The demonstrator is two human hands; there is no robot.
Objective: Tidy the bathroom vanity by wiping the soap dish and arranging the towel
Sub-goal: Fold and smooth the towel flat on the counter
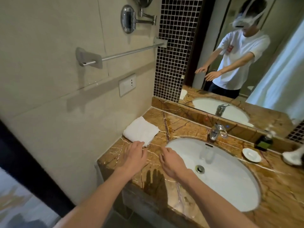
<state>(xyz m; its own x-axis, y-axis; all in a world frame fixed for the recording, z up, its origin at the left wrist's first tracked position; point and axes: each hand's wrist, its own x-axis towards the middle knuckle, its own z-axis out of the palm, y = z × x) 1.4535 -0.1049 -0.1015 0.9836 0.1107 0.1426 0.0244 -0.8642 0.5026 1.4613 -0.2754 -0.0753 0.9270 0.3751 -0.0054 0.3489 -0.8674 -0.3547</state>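
A folded white towel (141, 130) lies on the brown marble counter (276, 186) in the back left corner, against the wall. My left hand (134, 153) hovers just in front of the towel's near edge, fingers apart, holding nothing. My right hand (171, 162) is beside it over the left rim of the white sink (230, 183), also empty with fingers spread. A small white soap dish (251, 155) sits on the counter to the right of the sink, far from both hands.
A chrome faucet (216, 131) stands behind the sink. A dark green bottle (263, 142) stands behind the soap dish, and a white object (292, 157) lies at the right edge. A bare towel bar (130, 52) hangs on the left wall. The mirror reflects a person.
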